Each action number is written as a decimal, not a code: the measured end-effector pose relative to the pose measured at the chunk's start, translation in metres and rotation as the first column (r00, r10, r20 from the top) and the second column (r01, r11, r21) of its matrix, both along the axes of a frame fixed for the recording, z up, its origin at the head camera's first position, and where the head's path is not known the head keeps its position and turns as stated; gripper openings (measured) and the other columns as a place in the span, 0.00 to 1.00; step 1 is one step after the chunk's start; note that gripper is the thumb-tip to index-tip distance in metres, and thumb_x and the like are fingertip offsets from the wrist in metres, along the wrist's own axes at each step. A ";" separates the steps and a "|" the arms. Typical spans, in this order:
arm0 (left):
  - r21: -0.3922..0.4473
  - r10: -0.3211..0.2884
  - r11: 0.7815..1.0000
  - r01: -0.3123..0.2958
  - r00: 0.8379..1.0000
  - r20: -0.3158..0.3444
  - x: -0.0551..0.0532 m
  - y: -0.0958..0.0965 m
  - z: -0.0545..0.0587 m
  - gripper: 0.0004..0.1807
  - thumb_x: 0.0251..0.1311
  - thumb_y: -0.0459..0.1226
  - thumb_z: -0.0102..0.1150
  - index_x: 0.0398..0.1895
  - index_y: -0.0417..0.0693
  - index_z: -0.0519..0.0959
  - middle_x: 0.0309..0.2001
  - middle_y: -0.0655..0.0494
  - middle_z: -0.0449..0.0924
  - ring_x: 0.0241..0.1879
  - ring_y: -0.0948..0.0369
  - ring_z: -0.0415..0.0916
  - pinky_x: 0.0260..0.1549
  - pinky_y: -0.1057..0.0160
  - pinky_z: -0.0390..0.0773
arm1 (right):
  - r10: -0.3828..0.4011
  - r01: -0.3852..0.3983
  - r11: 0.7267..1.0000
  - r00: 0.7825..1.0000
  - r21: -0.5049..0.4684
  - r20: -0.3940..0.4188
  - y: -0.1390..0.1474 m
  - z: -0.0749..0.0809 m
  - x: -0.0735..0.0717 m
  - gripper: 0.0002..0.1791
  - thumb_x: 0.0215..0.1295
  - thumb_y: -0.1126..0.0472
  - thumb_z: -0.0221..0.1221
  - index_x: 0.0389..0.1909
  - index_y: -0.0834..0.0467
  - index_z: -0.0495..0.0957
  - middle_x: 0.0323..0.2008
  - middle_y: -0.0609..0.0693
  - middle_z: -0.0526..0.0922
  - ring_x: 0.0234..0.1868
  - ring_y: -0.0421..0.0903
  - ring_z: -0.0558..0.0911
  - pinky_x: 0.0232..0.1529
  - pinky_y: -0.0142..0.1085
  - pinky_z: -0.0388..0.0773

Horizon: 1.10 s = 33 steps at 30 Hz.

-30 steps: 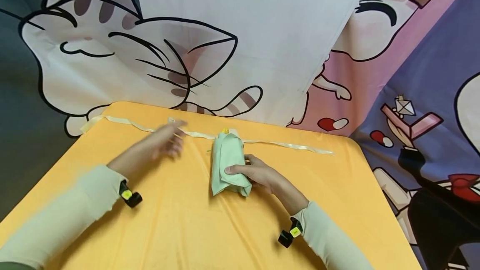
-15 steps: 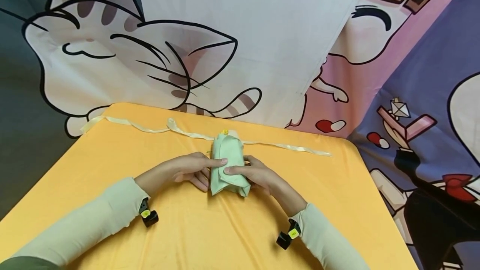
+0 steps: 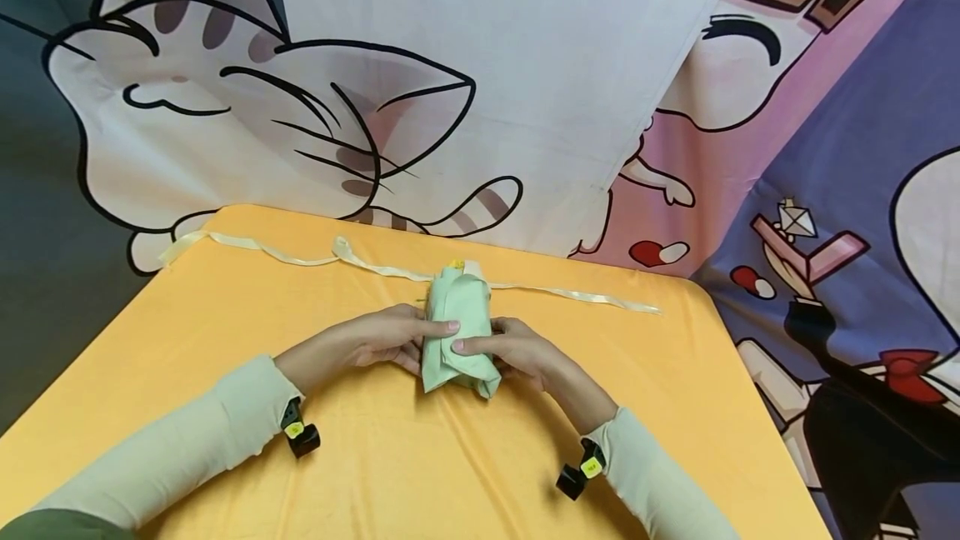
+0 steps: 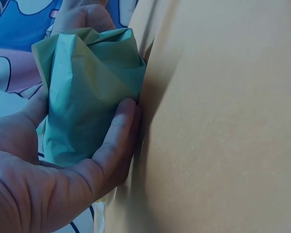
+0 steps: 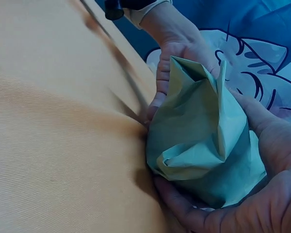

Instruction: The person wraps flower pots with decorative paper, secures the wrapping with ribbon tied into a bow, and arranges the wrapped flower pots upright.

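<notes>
A pale green paper-wrapped bundle lies on the yellow cloth, with something small and yellow showing at its far end. From the left, my left hand grips it, thumb on top and fingers along the lower side. My right hand holds the opposite side in the same way, the two thumb tips close together. In the left wrist view the folded near end of the paper sits between the hands. The right wrist view shows that end creased and tucked. What the paper encloses is mostly hidden.
A long cream ribbon runs across the back of the table, passing at the bundle's far end. The yellow tablecloth has several creases. Cartoon-printed fabric hangs behind the table and on its right.
My left hand has come from near the ribbon down and right to the bundle and now grips its left side. My right hand has kept its hold. The bundle has barely shifted.
</notes>
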<state>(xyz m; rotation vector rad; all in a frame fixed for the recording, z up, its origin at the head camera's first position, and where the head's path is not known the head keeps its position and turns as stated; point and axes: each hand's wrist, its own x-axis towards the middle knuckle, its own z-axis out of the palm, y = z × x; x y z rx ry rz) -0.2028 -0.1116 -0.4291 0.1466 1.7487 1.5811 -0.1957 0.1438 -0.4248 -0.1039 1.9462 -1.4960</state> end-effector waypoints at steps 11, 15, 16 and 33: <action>0.040 -0.009 0.999 0.014 0.994 -0.112 0.013 0.001 0.002 0.36 0.81 0.44 0.68 0.78 0.32 0.66 0.61 0.36 0.88 0.54 0.48 0.93 0.54 0.49 0.93 | -0.051 0.051 0.999 0.997 0.000 -0.059 0.005 0.000 0.019 0.65 0.63 0.51 0.81 0.88 0.65 0.46 0.75 0.69 0.75 0.65 0.55 0.86 0.66 0.46 0.85; 0.048 0.001 0.999 0.005 0.991 -0.137 0.016 0.002 0.001 0.39 0.79 0.44 0.71 0.79 0.31 0.65 0.60 0.35 0.86 0.52 0.49 0.93 0.53 0.49 0.94 | -0.073 0.073 0.997 0.994 -0.001 -0.080 0.004 0.000 0.025 0.67 0.62 0.52 0.82 0.88 0.64 0.45 0.74 0.69 0.75 0.66 0.56 0.86 0.68 0.47 0.85; 0.048 0.003 0.999 0.004 0.991 -0.137 0.016 0.002 0.001 0.39 0.78 0.44 0.72 0.79 0.31 0.64 0.59 0.35 0.86 0.51 0.49 0.93 0.52 0.49 0.94 | -0.075 0.075 0.997 0.994 -0.002 -0.083 0.004 0.001 0.026 0.67 0.62 0.52 0.82 0.88 0.64 0.45 0.73 0.69 0.75 0.66 0.56 0.86 0.68 0.47 0.85; -0.533 -0.287 0.842 -0.085 0.766 -0.576 -0.085 -0.048 0.026 0.06 0.76 0.30 0.64 0.49 0.39 0.88 0.39 0.47 0.88 0.33 0.58 0.80 0.35 0.61 0.79 | -0.077 0.078 0.997 0.989 0.008 -0.128 0.003 0.004 0.036 0.63 0.63 0.54 0.82 0.87 0.63 0.49 0.70 0.67 0.77 0.67 0.57 0.83 0.67 0.46 0.84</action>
